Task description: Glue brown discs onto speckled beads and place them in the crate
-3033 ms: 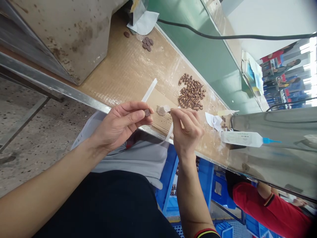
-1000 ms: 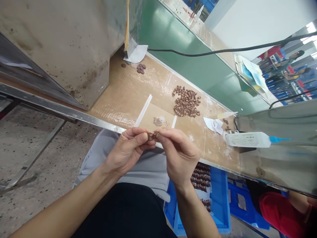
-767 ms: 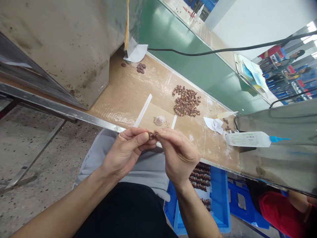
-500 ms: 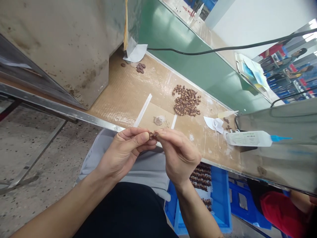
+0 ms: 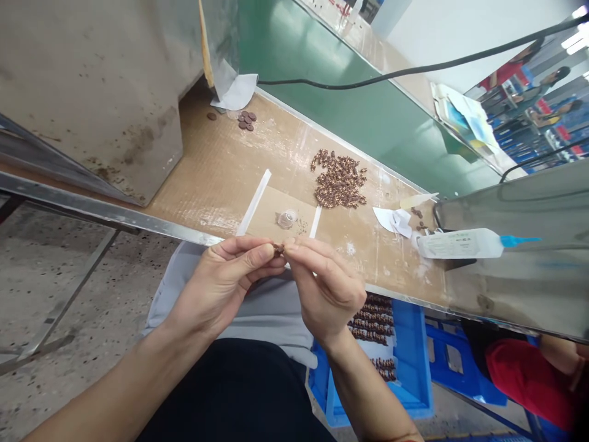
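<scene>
A small brown figurine-like piece (image 5: 278, 248) is pinched between the fingertips of both hands, above the table's front edge. My left hand (image 5: 230, 270) grips it from the left with thumb and fingers. From the right, my right hand (image 5: 322, 276) closes thumb and forefinger on its other end; the fingers hide most of it. Just beyond the hands, a small clear cup (image 5: 288, 218) stands on a taped cardboard sheet (image 5: 262, 212), with tiny bits (image 5: 302, 227) scattered beside it. Farther back lies a heap of small brown and gold pieces (image 5: 340, 179).
Brown discs (image 5: 247, 120) lie at the back left beside a white paper (image 5: 237, 92). A bottle with a blue tip (image 5: 460, 244) rests at right near crumpled paper (image 5: 394, 221). Below the table, a blue crate (image 5: 411, 356) holds rows of brown pieces. A person's red sleeve (image 5: 524, 374) shows at lower right.
The view has shifted slightly, so the table things appear a little farther left and higher. Both hands keep their pinch on the small brown piece, with the fingertips slightly closer together.
</scene>
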The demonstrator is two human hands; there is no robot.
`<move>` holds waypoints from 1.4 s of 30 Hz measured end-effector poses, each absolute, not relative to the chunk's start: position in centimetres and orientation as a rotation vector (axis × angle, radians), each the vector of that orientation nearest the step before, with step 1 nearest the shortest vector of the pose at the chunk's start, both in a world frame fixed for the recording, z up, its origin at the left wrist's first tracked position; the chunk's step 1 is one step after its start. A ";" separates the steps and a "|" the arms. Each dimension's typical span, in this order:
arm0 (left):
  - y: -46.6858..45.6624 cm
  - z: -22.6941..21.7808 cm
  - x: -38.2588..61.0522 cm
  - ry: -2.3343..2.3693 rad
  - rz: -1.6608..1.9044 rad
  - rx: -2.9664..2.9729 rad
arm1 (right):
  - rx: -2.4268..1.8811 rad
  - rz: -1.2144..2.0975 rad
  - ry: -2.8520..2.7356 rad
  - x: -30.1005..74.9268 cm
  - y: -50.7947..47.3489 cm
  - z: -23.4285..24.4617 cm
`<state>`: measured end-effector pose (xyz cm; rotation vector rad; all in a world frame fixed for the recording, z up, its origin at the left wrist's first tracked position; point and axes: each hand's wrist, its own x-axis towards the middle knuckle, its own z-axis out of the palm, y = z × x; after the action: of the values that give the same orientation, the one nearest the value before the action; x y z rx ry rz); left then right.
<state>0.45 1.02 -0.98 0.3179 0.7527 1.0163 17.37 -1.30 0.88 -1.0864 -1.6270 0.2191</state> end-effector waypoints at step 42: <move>2.0 -3.8 2.9 0.949 1.010 0.648 | -1.705 -0.200 -1.685 32.2 -0.1 -7.3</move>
<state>2.91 2.02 -3.77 0.6477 0.9491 1.0102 32.24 -0.10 -7.34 -1.7049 -1.6854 -0.2003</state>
